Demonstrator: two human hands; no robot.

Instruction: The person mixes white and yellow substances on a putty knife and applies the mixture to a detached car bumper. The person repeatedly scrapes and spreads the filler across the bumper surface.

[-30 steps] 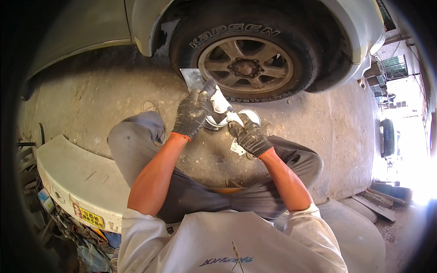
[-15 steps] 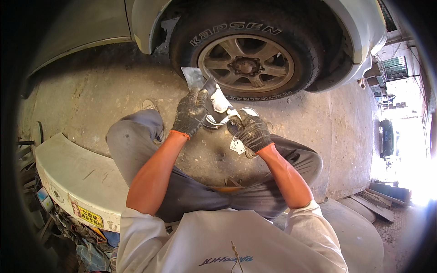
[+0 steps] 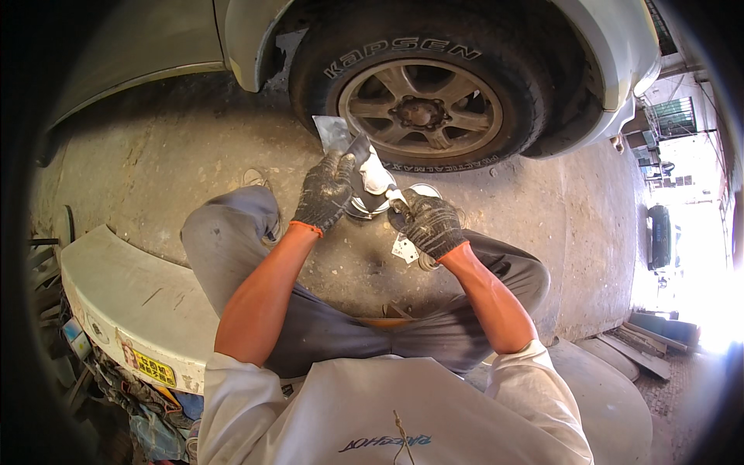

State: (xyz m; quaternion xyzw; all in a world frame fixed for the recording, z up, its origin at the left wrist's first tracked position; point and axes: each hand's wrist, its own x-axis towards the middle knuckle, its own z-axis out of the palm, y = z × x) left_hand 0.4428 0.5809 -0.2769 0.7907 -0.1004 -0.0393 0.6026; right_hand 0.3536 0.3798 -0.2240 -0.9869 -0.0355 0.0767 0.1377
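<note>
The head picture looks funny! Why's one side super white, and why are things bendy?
In the head view, strong light, probably daylight, washes out the far right; in the head view, the fisheye lens curves the bottom edge of the car; shadow darkens the floor beside it; in that same view, the left hand and right hand look fairly clear.

Your right hand (image 3: 428,225) now sits slightly higher, covering more of the white-rimmed can (image 3: 425,188) just beyond it; less of the white piece (image 3: 394,195) shows at its fingertips. Beyond your left hand (image 3: 325,190), the silver metal plate (image 3: 332,133) has edged slightly rightward.
</note>
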